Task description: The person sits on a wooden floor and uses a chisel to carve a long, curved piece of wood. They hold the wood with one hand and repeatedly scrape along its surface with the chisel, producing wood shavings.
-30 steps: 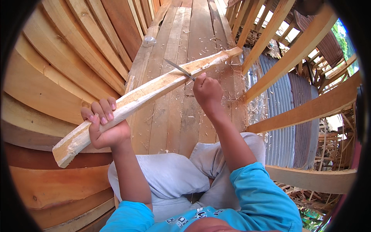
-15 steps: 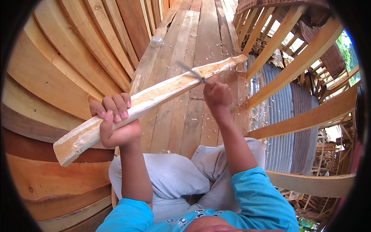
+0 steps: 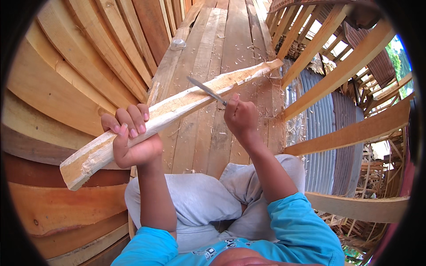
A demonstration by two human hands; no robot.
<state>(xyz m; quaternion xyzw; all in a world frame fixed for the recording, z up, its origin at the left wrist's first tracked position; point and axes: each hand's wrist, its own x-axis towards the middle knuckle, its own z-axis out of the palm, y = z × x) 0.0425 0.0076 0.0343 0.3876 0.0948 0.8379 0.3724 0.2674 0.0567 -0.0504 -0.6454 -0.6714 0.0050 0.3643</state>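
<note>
A long, pale, rough-hewn piece of wood (image 3: 177, 104) slants across the view from lower left to upper right, its far tip near the rail side. Toward its near end my left hand (image 3: 132, 136) is wrapped round it, fingers over the far edge and thumb on the near side. My right hand (image 3: 242, 114) grips a knife (image 3: 207, 91), the handle hidden in the closed fist. The grey blade lies across the top of the wood, about two thirds of the way along, pointing up and left.
Plank flooring (image 3: 195, 146) strewn with shavings runs ahead. A small clear container (image 3: 178, 44) stands at far left. Upright boards (image 3: 75, 62) line the left side. Wooden rails (image 3: 350, 128) bound the right, with corrugated metal sheets (image 3: 319, 137) beyond. My crossed legs (image 3: 195, 199) are below.
My right hand has drawn the knife back toward me and slightly left along the wood. My left hand keeps its grip, nearly still.
</note>
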